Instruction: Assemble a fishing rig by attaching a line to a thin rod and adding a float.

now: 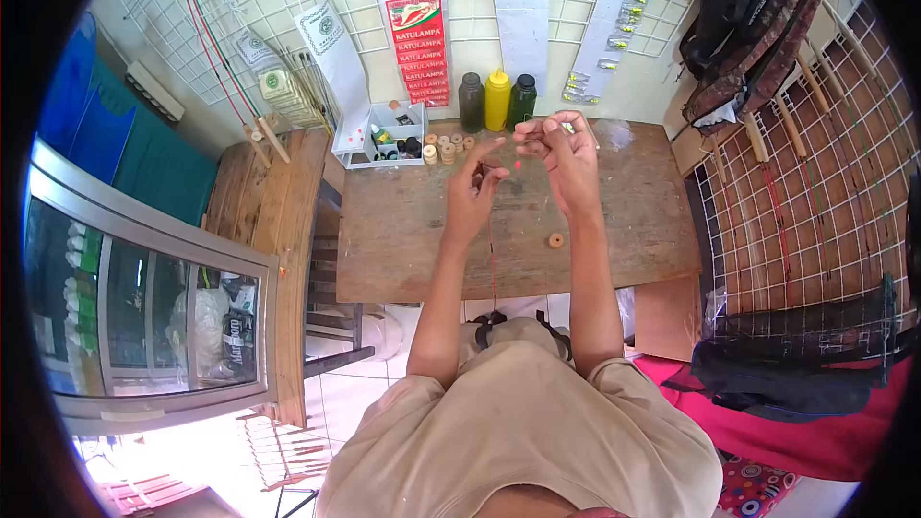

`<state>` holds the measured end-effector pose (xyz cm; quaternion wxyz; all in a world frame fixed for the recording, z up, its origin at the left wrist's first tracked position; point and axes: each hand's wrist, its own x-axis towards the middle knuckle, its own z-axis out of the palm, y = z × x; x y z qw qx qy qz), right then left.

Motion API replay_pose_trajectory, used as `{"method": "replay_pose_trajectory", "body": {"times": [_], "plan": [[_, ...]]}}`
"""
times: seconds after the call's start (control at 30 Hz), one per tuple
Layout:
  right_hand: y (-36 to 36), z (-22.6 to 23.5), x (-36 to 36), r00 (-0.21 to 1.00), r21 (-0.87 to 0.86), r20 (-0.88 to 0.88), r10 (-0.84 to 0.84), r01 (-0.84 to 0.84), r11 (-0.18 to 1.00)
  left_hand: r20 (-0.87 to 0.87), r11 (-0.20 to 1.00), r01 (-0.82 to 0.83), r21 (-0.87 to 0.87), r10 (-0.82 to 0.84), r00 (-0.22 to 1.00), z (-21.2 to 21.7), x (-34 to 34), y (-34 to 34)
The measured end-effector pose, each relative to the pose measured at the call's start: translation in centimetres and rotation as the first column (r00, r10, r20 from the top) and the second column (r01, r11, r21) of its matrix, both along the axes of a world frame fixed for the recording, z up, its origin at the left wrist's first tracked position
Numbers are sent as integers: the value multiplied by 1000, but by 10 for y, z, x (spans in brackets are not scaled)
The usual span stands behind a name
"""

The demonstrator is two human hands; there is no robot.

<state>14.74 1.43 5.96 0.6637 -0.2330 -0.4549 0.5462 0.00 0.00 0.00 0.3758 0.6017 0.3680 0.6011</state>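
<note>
L hand (473, 194) pinches thin red line (492, 259); R hand (561, 155) at 2 o'clock, fingers closed on small item; wooden table (403, 230) under.

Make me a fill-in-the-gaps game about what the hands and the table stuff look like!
1. The bottle standing between the two dark bottles is coloured ____.
2. The thin line hanging from the left hand is coloured ____.
3. The small round spool lies alone on the wooden ____.
4. Both hands, the right hand too, are raised above the ____.

Missing words: yellow; red; table; table
</note>
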Motion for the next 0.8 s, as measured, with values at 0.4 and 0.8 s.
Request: {"method": "replay_pose_trajectory", "body": {"times": [0.4,0.8], "plan": [[10,4,9,985,-199,-22,170,-171,965,-166,970,-116,215,153,974,5,11,14],[25,-3,15,983,-186,86,163,-145,972,86,990,130,53,-134,987,-7,23,25]]}}
